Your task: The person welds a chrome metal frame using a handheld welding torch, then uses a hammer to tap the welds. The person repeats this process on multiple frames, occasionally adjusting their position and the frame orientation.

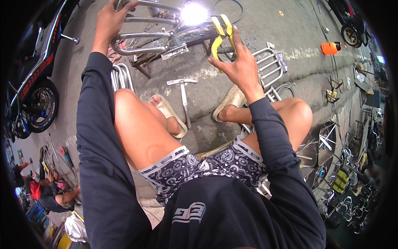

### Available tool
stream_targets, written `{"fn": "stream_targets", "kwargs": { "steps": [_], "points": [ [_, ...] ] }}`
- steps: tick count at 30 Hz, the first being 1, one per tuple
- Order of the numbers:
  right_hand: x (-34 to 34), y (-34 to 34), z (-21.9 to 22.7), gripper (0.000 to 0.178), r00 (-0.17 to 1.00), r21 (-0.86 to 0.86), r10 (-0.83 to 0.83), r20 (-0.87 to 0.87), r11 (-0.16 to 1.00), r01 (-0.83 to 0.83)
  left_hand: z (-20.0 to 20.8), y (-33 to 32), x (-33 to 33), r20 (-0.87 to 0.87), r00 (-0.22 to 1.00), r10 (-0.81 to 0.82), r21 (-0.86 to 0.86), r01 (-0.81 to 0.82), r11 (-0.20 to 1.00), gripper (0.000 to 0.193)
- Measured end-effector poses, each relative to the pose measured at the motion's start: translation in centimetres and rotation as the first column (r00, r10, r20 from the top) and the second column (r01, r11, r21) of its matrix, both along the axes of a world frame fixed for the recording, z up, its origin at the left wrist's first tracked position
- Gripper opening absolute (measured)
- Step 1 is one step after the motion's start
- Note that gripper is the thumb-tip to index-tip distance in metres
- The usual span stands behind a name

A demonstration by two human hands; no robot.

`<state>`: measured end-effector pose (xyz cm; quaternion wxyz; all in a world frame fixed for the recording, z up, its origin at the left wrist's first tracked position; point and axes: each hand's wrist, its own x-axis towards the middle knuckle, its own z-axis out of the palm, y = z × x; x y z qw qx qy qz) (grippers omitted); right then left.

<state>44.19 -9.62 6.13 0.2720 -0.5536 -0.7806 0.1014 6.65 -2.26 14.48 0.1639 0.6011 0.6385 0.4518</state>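
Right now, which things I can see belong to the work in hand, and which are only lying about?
Belonging:
shiny tube frame, in left hand
yellow holder, in right hand
hammer between the feet, perhaps

Seemingly lying about:
orange bottle
spoked wheel, at right

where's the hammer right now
In the head view, the hammer lies on the floor, slightly left of centre, between the left sandal and the right sandal, nearer the left one.

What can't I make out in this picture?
Head view: whatever lies between the curved silver tubular rack and the yellow tong-shaped tool, hidden by white glare.
Head view: part of the left hand, cut off by the top edge.
Head view: single pieces in the silver metal clutter, too small and blurred.
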Motion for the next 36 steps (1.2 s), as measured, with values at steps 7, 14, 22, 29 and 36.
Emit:
{"fn": "stream_targets", "kwargs": {
  "steps": [7,14,22,29,36],
  "points": [
    [0.2,0.0,0.1,0.121,0.999,0.020,0.025,-0.035,1.000,-0.024,-0.2,0.0,0.1,0.019,1.000,-0.006,0.018,0.006,1.000,0.055],
    [0.1,0.1,0.1,0.120,0.999,0.004,0.008,-0.038,1.000,-0.008,0.1,0.0,0.1,-0.050,0.998,-0.028,-0.036,0.026,0.999,0.053],
    [0.0,0.0,0.3,0.122,0.999,-0.113,-0.024,0.044,0.993,0.028,0.4,-0.2,0.3,-0.031,0.999,-0.006,-0.042,0.004,0.999,0.053],
    [-0.1,0.0,0.8,0.124,0.998,-0.030,0.004,-0.060,1.000,-0.006,0.8,-0.5,0.8,-0.032,0.999,0.011,-0.091,-0.014,0.996,0.051],
    [1.5,-5.3,4.4,0.123,0.972,-0.073,0.042,-0.230,0.996,-0.060,-0.2,-0.7,-0.6,-0.055,0.998,-0.010,-0.028,0.009,1.000,0.055]
  ]
}}
